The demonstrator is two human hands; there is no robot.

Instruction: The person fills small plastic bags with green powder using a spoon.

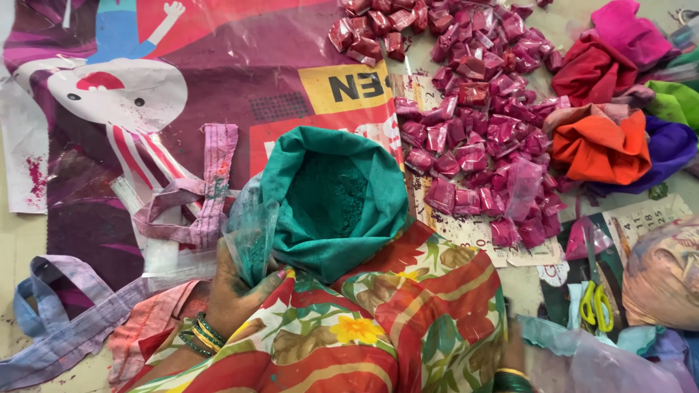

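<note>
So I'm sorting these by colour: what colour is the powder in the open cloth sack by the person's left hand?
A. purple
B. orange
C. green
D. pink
C: the open cloth sack is heaped with green powder, and the left hand beside it holds a small clear pouch dusted green; the pink sits in the sealed packets beyond.

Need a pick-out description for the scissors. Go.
Start at the big heap of pink powder packets, then drop to the lower right, beside the pale bundle at the edge. The scissors lie there on a dark sheet, tips pointing up. Their yellow-green handles are the only ones like them nearby.
</note>
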